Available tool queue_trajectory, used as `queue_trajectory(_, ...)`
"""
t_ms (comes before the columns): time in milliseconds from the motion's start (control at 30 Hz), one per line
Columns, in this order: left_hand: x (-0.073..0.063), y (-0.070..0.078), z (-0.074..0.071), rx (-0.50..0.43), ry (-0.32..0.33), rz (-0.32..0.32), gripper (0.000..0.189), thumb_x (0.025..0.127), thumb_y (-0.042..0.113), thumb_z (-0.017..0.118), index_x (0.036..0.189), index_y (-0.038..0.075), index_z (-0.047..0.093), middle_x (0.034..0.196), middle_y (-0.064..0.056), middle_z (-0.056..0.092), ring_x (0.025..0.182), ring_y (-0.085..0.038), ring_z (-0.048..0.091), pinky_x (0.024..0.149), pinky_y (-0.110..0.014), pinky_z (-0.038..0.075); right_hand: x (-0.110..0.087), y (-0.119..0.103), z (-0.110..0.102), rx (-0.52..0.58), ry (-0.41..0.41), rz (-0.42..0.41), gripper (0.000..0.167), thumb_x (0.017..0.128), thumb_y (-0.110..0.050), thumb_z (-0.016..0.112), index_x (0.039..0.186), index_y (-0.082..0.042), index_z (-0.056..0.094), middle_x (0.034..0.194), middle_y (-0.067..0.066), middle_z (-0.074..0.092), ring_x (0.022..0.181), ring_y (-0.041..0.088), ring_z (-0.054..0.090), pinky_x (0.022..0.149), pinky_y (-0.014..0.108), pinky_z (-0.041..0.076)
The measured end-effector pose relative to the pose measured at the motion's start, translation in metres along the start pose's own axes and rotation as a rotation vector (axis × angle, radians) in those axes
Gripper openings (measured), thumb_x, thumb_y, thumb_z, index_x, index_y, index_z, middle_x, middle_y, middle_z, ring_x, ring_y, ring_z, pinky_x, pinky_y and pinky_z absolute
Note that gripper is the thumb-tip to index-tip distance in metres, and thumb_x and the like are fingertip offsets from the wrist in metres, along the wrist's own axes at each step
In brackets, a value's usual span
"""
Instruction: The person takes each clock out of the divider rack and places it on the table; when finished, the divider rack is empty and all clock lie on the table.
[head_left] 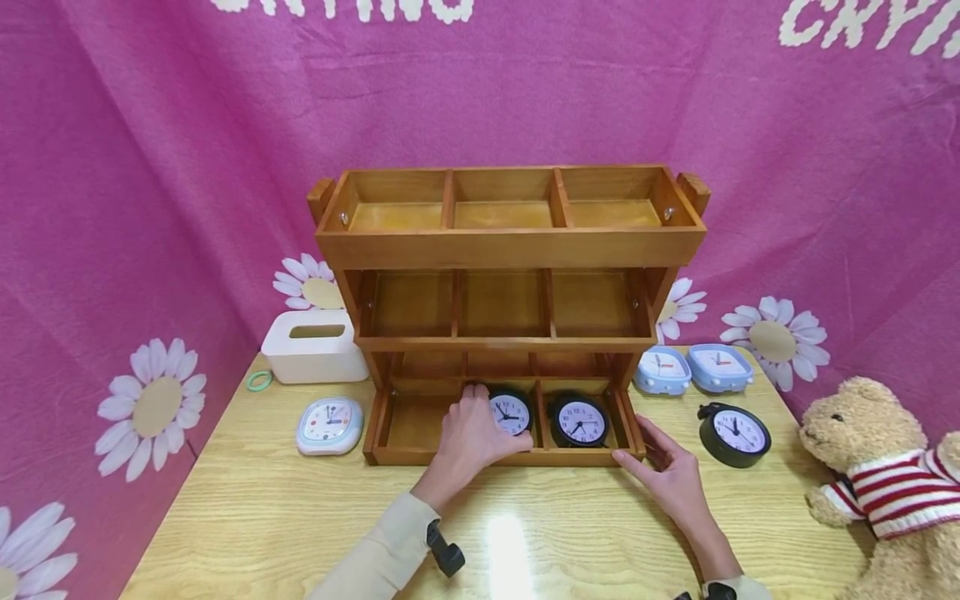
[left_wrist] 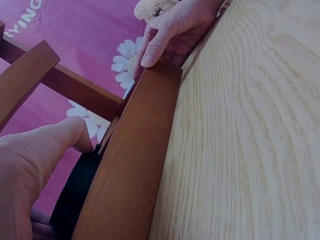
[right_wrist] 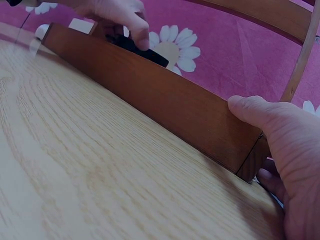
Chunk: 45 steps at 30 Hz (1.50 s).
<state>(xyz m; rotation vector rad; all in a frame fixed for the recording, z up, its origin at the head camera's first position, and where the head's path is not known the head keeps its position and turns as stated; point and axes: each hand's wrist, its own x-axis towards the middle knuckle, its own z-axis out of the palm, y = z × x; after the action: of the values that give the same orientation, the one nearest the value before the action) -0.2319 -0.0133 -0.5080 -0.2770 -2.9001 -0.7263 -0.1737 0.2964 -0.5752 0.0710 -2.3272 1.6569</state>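
Observation:
A three-tier wooden rack (head_left: 510,249) stands on the table, each tier split into three compartments. In the bottom tier's middle compartment is a round black alarm clock (head_left: 512,412); my left hand (head_left: 472,429) grips it, partly covering its left side. A matching black clock (head_left: 579,421) sits in the compartment to its right. My right hand (head_left: 671,471) holds the rack's front right corner, and in the right wrist view its thumb (right_wrist: 247,109) lies against the front board (right_wrist: 150,95). The left wrist view shows the gripped clock's dark casing (left_wrist: 77,192) behind that board.
Right of the rack are two blue clocks (head_left: 663,372) (head_left: 720,368) and another black clock (head_left: 735,434), with a teddy bear (head_left: 870,458) beyond. To the left are a white tissue box (head_left: 315,357), a pale clock (head_left: 330,425) and a green ring (head_left: 259,381).

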Motion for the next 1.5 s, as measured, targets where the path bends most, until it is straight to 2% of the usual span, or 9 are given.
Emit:
queue_trajectory(333,-0.002,-0.001,-0.008,-0.143,0.065,0.02,0.087,0.061,0.054,0.091,0.121,0.003,0.054,0.108,-0.01,0.056,0.084,-0.029,0.065,0.07,-0.039,0.062,0.002,0.001,0.001,0.005,0.009,-0.011,0.067,0.088,-0.004,0.084,0.148,0.0,0.056,0.142,0.027,0.061,0.116,-0.011,0.058,0.097,0.007,0.047)
queue_trajectory(600,-0.006,-0.006,-0.016,-0.246,0.116,-0.023,0.086,0.064,0.048,0.091,0.129,0.006,0.052,0.116,-0.01,0.054,0.091,-0.03,0.065,0.074,-0.039,0.062,0.001,0.001,0.002,0.003,0.012,-0.011,0.067,0.087,-0.004,0.085,0.148,0.001,0.056,0.141,0.028,0.061,0.115,-0.011,0.058,0.097,0.007,0.047)
queue_trajectory(900,-0.015,-0.019,-0.027,-0.355,0.191,-0.027,0.085,0.06,0.039,0.096,0.128,0.009,0.055,0.118,-0.006,0.056,0.097,-0.029,0.063,0.078,-0.041,0.06,0.003,0.002,0.001,-0.002,0.011,-0.015,0.067,0.088,-0.005,0.085,0.148,0.001,0.056,0.14,0.028,0.062,0.115,-0.011,0.059,0.097,0.007,0.047)
queue_trajectory(1233,-0.038,-0.04,-0.033,-0.374,0.247,-0.031,0.081,0.058,0.04,0.095,0.123,0.01,0.058,0.113,-0.001,0.057,0.097,-0.021,0.062,0.082,-0.036,0.058,0.002,0.005,0.0,-0.024,0.011,-0.009,0.067,0.088,-0.008,0.085,0.148,0.002,0.055,0.141,0.03,0.06,0.115,-0.011,0.058,0.097,0.007,0.047)
queue_trajectory(1500,-0.053,-0.056,-0.04,-0.357,0.298,-0.029,0.081,0.059,0.041,0.095,0.124,0.009,0.058,0.113,-0.003,0.058,0.098,-0.022,0.062,0.08,-0.038,0.057,0.001,0.003,0.001,-0.027,0.004,0.004,0.068,0.089,-0.01,0.084,0.149,0.001,0.054,0.143,0.028,0.059,0.116,-0.013,0.057,0.097,0.006,0.047)
